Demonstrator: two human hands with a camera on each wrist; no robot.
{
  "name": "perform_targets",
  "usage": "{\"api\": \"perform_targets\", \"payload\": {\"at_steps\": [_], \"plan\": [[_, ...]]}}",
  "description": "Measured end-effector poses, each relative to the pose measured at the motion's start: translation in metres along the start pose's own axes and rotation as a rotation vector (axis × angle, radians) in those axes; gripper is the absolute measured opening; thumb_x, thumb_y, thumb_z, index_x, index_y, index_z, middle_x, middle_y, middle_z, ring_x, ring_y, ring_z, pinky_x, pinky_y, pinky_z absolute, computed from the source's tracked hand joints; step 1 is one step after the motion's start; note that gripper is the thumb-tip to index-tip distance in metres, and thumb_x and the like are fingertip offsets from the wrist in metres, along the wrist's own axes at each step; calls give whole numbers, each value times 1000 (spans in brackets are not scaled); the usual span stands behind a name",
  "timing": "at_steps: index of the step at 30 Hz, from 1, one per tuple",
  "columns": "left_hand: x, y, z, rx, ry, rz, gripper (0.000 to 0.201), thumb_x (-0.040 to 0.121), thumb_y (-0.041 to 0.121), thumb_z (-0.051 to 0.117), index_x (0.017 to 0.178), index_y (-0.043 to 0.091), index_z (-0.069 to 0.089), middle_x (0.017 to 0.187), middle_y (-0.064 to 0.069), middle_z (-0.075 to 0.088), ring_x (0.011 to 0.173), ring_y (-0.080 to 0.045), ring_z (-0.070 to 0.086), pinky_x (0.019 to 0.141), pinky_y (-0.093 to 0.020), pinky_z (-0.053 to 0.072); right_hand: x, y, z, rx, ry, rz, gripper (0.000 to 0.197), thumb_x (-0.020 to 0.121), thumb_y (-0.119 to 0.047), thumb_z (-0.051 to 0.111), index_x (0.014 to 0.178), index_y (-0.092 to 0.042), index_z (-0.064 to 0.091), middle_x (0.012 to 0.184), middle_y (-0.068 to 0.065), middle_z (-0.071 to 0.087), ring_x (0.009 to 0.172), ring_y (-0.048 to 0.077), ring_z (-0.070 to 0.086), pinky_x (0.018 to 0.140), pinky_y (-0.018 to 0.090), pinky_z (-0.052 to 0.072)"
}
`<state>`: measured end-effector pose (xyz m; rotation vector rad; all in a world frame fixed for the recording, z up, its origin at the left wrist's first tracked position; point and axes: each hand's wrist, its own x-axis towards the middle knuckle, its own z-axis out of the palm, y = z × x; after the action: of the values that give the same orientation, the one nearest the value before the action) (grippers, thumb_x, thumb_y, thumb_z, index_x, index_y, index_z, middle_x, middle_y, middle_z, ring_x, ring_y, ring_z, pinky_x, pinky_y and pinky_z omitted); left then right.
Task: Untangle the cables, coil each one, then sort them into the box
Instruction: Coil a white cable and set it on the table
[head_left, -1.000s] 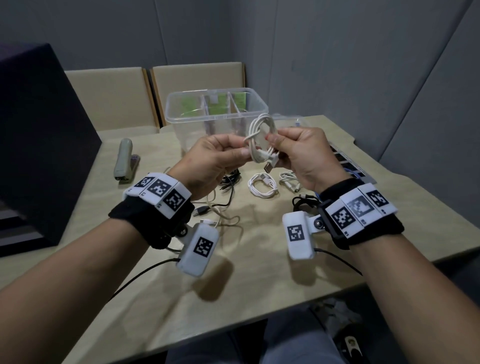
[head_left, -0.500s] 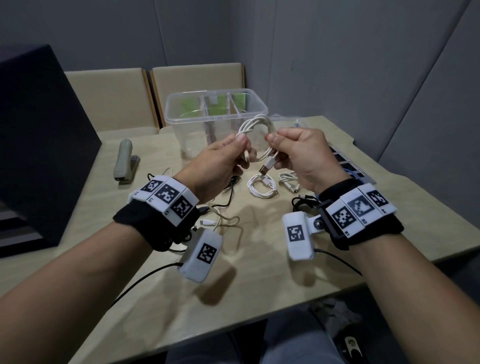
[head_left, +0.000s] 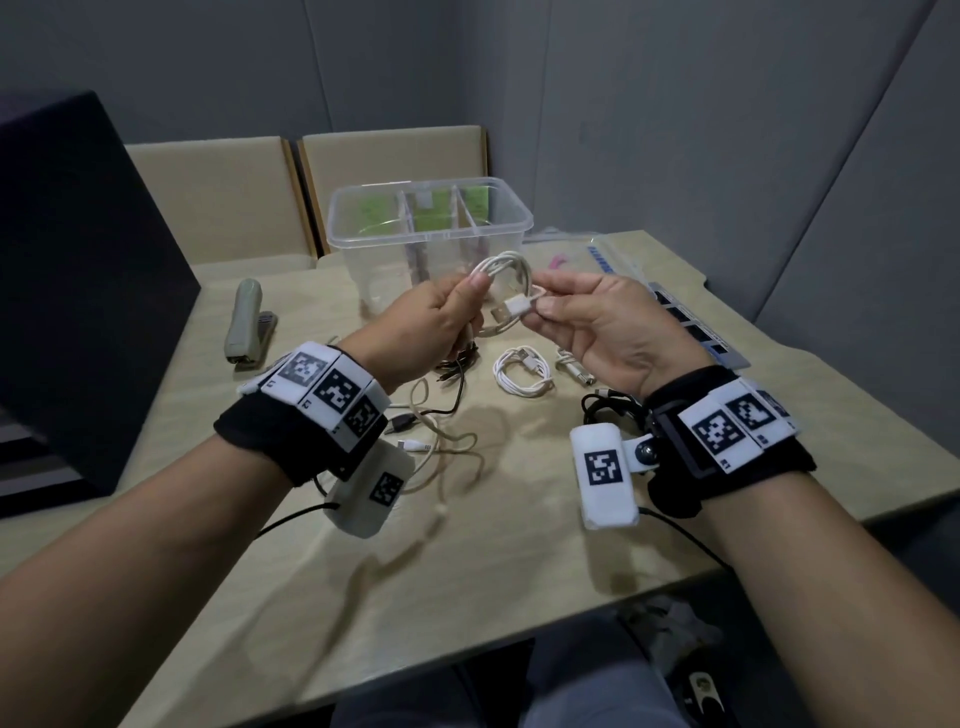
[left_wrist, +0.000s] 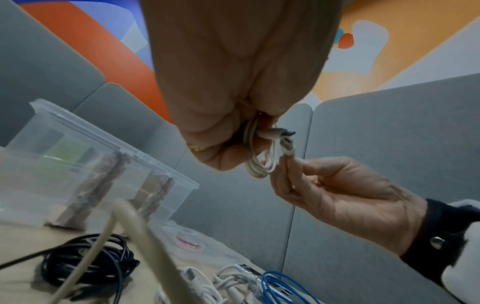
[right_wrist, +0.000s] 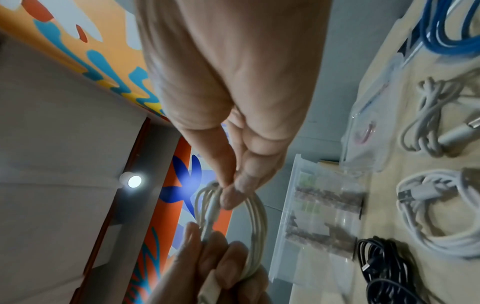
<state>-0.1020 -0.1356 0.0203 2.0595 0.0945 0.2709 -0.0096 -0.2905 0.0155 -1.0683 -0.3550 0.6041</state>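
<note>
Both hands hold a coiled white USB cable (head_left: 503, 270) in the air in front of the clear divided box (head_left: 363, 228). My left hand (head_left: 441, 322) grips the loops (left_wrist: 259, 166) on their left side. My right hand (head_left: 571, 312) pinches the cable (right_wrist: 255, 211) just behind its USB plug (head_left: 511, 312), which points left across the coil. On the table lie a coiled white cable (head_left: 521, 370), a smaller white bundle (head_left: 571, 365), a black coil (head_left: 610, 410), a beige loose cable (head_left: 441, 441) and a blue cable (left_wrist: 280, 288).
A stapler (head_left: 247, 327) lies at the left by a large dark box (head_left: 78, 291). A clear bag (head_left: 571, 254) and a card with dark squares (head_left: 691, 327) lie at the right. Two chair backs (head_left: 306, 182) stand behind the table (head_left: 519, 545).
The coil has turned flatter between the hands. My right hand shifted from the loops to the cable end, and the USB plug now sticks out to the left.
</note>
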Motion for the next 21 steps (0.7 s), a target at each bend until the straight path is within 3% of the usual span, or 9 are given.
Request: {"api": "perform_targets", "payload": {"at_steps": [3,5,8,11,15,21], "plan": [[-1,3,8,-110,15,-23,39,102,32,31,70,14,45,63,-6,47,45,-8,40,47,-20,35,2,0,6,40,53,-60,21,86,17,51,106,11,58,71,6,72,69,17,70,69,27,59],[-2,3,10,-224,18,-33,40,102,31,29,70,13,44,63,-4,47,45,-8,39,43,-16,33,1,-3,8,19,60,-89,18,87,15,52,102,10,60,78,14,70,71,21,70,70,29,60],[-1,3,7,-366,4,-52,42,102,34,27,69,17,45,63,1,48,55,-13,37,51,-21,33,-2,-8,6,-8,0,-113,21,89,14,45,101,8,61,84,16,65,78,24,68,73,30,59],[1,4,5,-418,-17,-48,49,102,36,26,62,22,50,61,1,47,57,-16,36,57,-28,30,-3,-8,8,-76,0,-164,15,88,9,54,97,2,64,78,9,70,72,17,68,66,25,57],[0,11,6,-517,-49,-56,41,102,35,24,70,15,37,60,3,47,53,-12,39,54,-25,32,-1,-6,12,-157,86,-237,14,82,8,64,86,-6,65,65,1,69,59,10,65,58,19,53],[-3,13,7,-609,-76,-57,40,102,37,23,70,16,34,63,1,42,51,-9,40,53,-22,33,0,2,11,-376,198,-379,28,75,0,75,92,-14,58,68,-3,59,60,6,57,58,22,48]]}}
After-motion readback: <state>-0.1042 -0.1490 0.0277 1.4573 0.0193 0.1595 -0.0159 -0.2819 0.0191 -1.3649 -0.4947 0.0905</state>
